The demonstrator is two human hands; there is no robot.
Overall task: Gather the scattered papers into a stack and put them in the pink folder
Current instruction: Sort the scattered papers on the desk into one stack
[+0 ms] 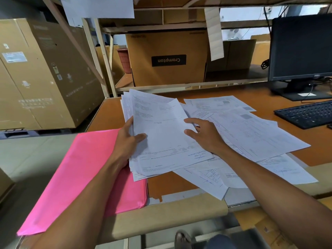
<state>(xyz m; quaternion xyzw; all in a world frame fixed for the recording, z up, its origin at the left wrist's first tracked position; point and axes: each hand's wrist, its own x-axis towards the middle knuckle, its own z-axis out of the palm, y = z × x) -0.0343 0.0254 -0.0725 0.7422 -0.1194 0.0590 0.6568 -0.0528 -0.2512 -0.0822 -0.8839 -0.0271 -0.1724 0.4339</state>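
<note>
- Your left hand (126, 141) grips the stack of papers (161, 133) at its left edge, with the thumb lying on the top sheet and the fingers tucked out of sight beneath.
- Your right hand (203, 136) holds nothing. Its fingers are spread and fairly straight, and the forefinger and thumb tips meet the right edge of the top sheet, which curls upward there.
- You have the stack tilted, with its far end raised toward the shelf and its near corner overlapping the pink folder (84, 169).
- That folder lies closed and flat at the left end of the orange desk (181, 182), under your left forearm, with its near corner hanging past the desk's front edge.
- To your right, the loose sheets (255, 132) are fanned across the desk, overlapping one another, and some run under your right wrist and forearm.
- Beyond those sheets sits a black keyboard (307, 114), with a dark monitor (301, 47) behind it.
- Straight ahead, a cardboard box (168, 72) printed "Crompton" upside down stands on the shelf, and larger cartons (39, 72) stand on the left.
</note>
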